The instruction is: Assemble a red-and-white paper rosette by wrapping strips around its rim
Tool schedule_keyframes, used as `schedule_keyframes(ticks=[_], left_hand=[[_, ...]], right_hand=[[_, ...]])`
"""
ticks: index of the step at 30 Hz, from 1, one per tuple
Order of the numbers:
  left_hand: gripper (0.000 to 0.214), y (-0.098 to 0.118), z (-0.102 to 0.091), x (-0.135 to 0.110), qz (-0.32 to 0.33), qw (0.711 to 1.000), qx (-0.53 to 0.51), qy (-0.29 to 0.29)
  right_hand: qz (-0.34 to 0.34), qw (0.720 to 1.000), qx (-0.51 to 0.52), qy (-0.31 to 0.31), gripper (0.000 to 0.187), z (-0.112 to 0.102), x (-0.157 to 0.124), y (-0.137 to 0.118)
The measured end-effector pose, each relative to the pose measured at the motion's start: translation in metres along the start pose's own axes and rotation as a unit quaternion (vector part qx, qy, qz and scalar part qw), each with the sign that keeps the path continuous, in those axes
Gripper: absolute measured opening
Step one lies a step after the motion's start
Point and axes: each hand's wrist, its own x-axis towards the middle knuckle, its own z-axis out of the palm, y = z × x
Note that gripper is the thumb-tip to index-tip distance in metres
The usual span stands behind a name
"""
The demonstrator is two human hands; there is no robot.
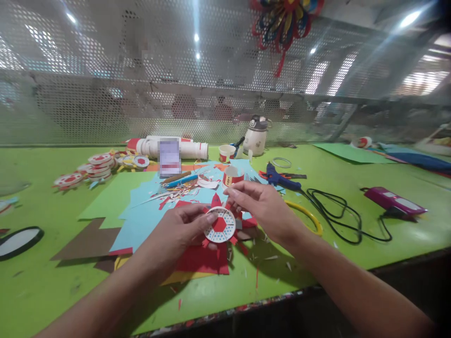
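My left hand [190, 221] grips a paper turtle [220, 224] by its edge, the thumb lying on the front. The turtle has a round white body with blue dots, a red hexagon in the middle, and red paper head and feet. Just to its right is my right hand [259, 204], with thumb and fingertips pinched together near the turtle's head. What those fingertips hold, if anything, is too small to make out. Behind them stands a red and white paper cup [233, 175]. Red paper [207, 259] lies beneath my hands.
Finished paper discs [100, 164] are stacked at the left. A phone [170, 158] leans against white rolls [193, 149]. Scraps and a blue pen [181, 181] lie mid-table. To the right are a glue gun [282, 179], yellow ring [310, 217], black cable and purple box [394, 202]; a bottle [255, 138] stands behind.
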Motion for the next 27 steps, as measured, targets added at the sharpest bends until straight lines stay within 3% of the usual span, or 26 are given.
schedule_keyframes(ticks=[4, 9, 17, 27], left_hand=[[0.036, 0.0018, -0.0022, 0.0006, 0.007, 0.999, -0.005, 0.048], [0.034, 0.0066, -0.0026, -0.0019, 0.026, 0.998, 0.020, 0.056], [0.032, 0.0034, -0.0055, -0.0006, 0.041, 0.997, 0.044, 0.051], [0.033, 0.0033, 0.0008, -0.0034, 0.040, 0.989, 0.114, 0.084]], right_hand=[[0.000, 0.999, -0.021, -0.040, 0.022, 0.0004, -0.0027, -0.0012], [0.001, 0.996, -0.055, -0.069, 0.026, 0.0037, -0.0082, -0.0010], [-0.085, 0.993, -0.087, 0.002, 0.013, 0.0052, -0.0094, 0.0030], [-0.124, 0.984, -0.126, 0.002, 0.015, 0.0056, -0.0074, 0.0035]])
